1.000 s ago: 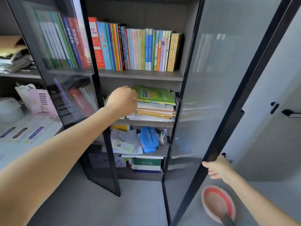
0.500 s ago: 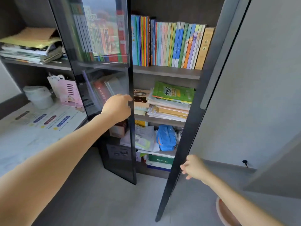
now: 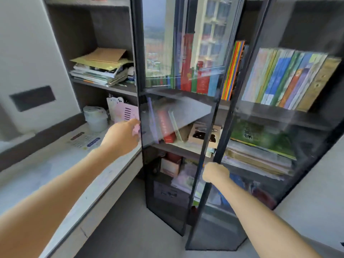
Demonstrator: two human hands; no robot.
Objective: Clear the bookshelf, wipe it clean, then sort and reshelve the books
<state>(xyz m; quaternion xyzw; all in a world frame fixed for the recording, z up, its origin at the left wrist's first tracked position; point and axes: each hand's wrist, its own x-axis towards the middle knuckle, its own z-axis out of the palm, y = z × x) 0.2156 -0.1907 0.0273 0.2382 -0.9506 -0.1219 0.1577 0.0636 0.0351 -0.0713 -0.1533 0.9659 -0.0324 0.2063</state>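
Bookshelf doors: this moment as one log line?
left grip: open, by left dark glass door | right grip: holds right dark glass door

We note bookshelf [image 3: 111, 25] dark grey-brown. Door frames [image 3: 136, 53] black; panes [image 3: 167, 192] smoked grey. We record upright books [image 3: 290, 79]: spines blue, green, orange, tan. Flat book [image 3: 260, 138] green. Leaning book [image 3: 165, 125] red. Organiser [image 3: 122, 112] pink, dark slot stripes. Tub [image 3: 95, 116] white. Envelope [image 3: 104, 56] tan. Desk [image 3: 46, 174] pale grey.

— Bookshelf [image 3: 109, 30] condition?
— Dark frame; smoked-glass left door [image 3: 173, 183] and right door [image 3: 251, 211] ajar, edges nearly meeting.
— Books [image 3: 290, 79]?
— Upright on upper shelf; flat stack [image 3: 260, 157] below, green cover topmost.
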